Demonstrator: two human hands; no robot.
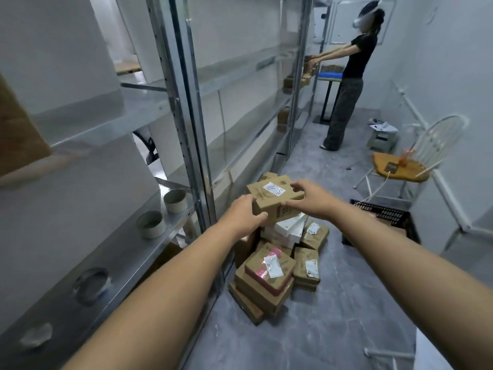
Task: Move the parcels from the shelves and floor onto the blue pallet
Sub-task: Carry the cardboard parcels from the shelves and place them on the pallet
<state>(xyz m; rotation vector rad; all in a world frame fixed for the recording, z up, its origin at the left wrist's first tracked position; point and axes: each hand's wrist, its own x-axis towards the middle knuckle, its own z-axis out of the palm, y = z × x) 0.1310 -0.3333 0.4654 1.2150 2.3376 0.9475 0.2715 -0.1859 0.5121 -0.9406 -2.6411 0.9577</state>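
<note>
A brown cardboard parcel [274, 200] with a white label is held above a heap of parcels [269, 271] on the grey floor beside the metal shelving. My left hand [244, 213] grips its near left side, fingers curled under the edge. My right hand [310, 197] grips its right side, thumb on top. The heap holds several brown boxes, a white box [289, 228] and one with a pink wrapper [266, 268]. A blue surface [330, 74] shows far back by another person; I cannot tell if it is the pallet.
Metal shelving [186, 124] runs along the left, with tape rolls [149, 224] on a low shelf. A black plastic crate [386, 217] sits right of the heap. A white chair [416, 161] with an orange seat stands at the right wall. A person [349, 76] works at the far shelves.
</note>
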